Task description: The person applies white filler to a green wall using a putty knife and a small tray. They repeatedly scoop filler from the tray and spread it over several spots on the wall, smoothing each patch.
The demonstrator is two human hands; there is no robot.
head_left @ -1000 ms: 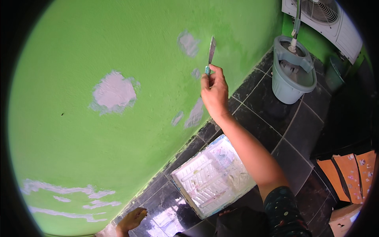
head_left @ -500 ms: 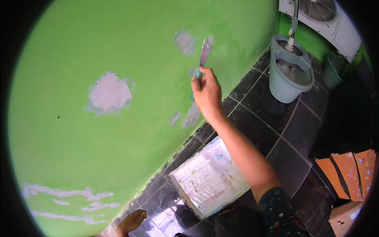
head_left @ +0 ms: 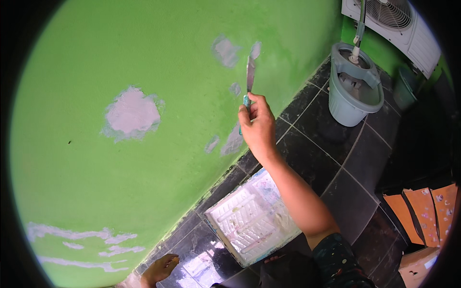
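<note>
Lower ctr-left, the left hand (head_left: 161,269) was loosely curled; whether it held anything couldn't be told. A ribbed white tray (head_left: 240,223) lay on dark floor tiles (head_left: 312,149), lower ctr. Mid-frame, the right hand's (head_left: 259,125) grip was closed on a putty knife (head_left: 250,74), blade up, tip just below a small pale patch (head_left: 256,49), wall contact unclear. Judging by the large patch (head_left: 132,113) ctr-left & streaks (head_left: 67,231) lower left, filling on the green wall (head_left: 177,48) looked well along; amt. left unknown. Mop bucket (head_left: 350,105), upper rt.
</note>
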